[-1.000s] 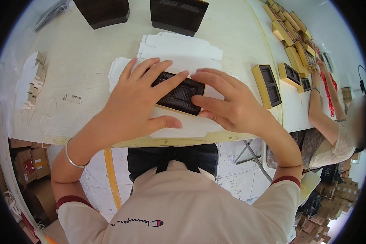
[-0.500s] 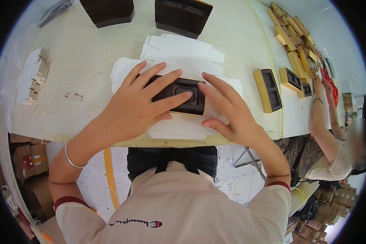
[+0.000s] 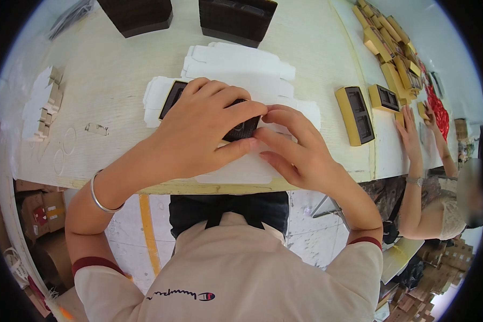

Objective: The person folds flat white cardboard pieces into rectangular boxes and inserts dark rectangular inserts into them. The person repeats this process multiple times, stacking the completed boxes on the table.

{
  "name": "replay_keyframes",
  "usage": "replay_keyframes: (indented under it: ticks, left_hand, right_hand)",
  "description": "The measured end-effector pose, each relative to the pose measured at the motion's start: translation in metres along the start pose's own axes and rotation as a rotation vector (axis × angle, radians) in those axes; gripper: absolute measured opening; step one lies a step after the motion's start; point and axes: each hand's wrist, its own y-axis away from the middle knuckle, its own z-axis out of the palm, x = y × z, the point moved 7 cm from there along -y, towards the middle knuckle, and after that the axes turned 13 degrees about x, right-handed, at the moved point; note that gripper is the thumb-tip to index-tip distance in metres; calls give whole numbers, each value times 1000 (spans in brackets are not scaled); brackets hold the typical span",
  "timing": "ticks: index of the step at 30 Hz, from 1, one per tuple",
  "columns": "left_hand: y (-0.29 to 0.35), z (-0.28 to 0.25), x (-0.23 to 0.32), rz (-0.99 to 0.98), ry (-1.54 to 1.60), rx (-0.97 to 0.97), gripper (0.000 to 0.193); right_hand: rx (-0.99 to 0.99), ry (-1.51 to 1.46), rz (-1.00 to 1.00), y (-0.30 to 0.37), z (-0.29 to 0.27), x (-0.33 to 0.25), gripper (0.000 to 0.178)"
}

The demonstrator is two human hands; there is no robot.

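Note:
A shallow gold box with a black plastic tray inside lies slantwise on white flat card blanks. Across its middle lies my left hand, fingers bent over the far side and thumb at the near right side, closed on the box. At the right end my right hand has its fingers curled, with the fingertips at the box's corner and close to the left hand's fingertips. Much of the box is hidden under the left hand.
Two stacks of dark trays stand at the far edge. Gold boxes with black inserts sit to the right, before a pile of gold boxes. A co-worker's hands are there. Folded white card pieces stand left.
My left hand's spread fingers have closed around the box, and its thumb has moved right. The box has tilted, its left end now showing. My right fingers have drawn in to its right end.

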Motion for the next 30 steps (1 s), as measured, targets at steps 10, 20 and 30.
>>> replay_keyframes:
  ticks: [10,20,30]
  left_hand:
    - [5,9,-7,-80,230,48,41]
    - [1,-15,11,126,-375,98,20]
    - [-1,2,-2,-220,-99,-166,5]
  right_hand:
    - [44,-206,46,-3,1,11,30]
    - [133,-272,42,5,3,18,28]
    - [154,-284,46,5,4,20,29]
